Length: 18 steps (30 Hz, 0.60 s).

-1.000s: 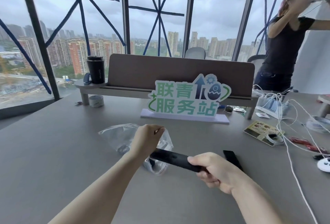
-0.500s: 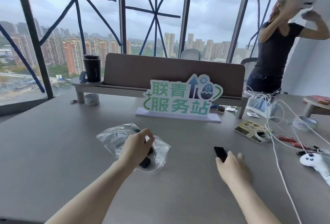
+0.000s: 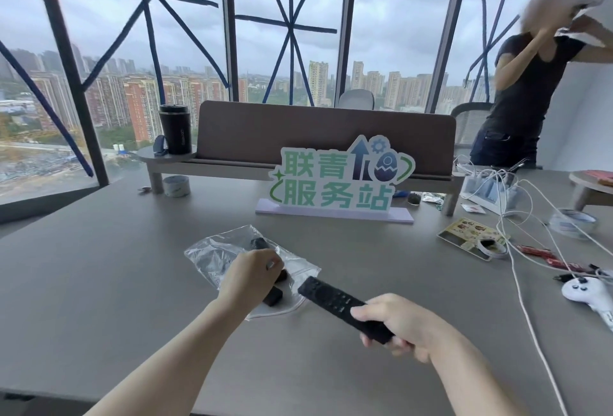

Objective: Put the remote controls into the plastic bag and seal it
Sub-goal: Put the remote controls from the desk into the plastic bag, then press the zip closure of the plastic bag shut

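Observation:
A clear plastic bag (image 3: 212, 254) lies on the grey table (image 3: 99, 283) in front of me, its mouth toward the right. One black remote (image 3: 272, 296) is inside it, its near end showing under my left hand (image 3: 250, 274), which pinches the bag's upper edge by the opening. My right hand (image 3: 398, 324) grips a second black remote (image 3: 335, 301) by its near end. That remote is held above the table, its far tip pointing at the bag's mouth and just at the edge.
A green and white sign (image 3: 338, 180) stands behind the bag. Right of it lie a card (image 3: 464, 233), tape rolls (image 3: 492, 247), white cables (image 3: 517, 249) and a white game controller (image 3: 587, 293). A black cup (image 3: 175, 132) sits on a shelf. A person (image 3: 527, 84) stands at the far right.
My right hand left the first remote in the bag, picked up the second remote from the table and brought it to the bag's mouth. My left hand stayed on the bag.

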### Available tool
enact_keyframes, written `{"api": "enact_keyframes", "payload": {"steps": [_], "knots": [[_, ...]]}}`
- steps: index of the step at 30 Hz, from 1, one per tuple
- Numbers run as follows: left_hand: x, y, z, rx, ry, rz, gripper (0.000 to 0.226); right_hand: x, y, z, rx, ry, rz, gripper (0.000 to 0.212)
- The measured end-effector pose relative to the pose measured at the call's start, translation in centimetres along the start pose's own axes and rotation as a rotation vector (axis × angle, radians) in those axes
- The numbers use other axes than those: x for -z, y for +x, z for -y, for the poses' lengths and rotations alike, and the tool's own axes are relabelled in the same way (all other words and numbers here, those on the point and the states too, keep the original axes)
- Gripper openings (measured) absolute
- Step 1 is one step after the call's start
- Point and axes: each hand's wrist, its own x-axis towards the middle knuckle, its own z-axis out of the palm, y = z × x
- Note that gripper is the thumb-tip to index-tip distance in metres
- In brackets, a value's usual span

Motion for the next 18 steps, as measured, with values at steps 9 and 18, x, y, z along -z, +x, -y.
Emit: {"api": "enact_keyframes", "payload": {"steps": [9,18], "knots": [[1.3,-0.2,0.1,0.008,-0.105,-0.021,0.017,-7.9,7.9,3.3,0.118,0.446,-0.162,0.012],[0.9,-2.3,1.1,-0.107,0.236,0.29,0.043,-6.2,10.7,3.0,0.259,-0.175,-0.444,0.032]]}}
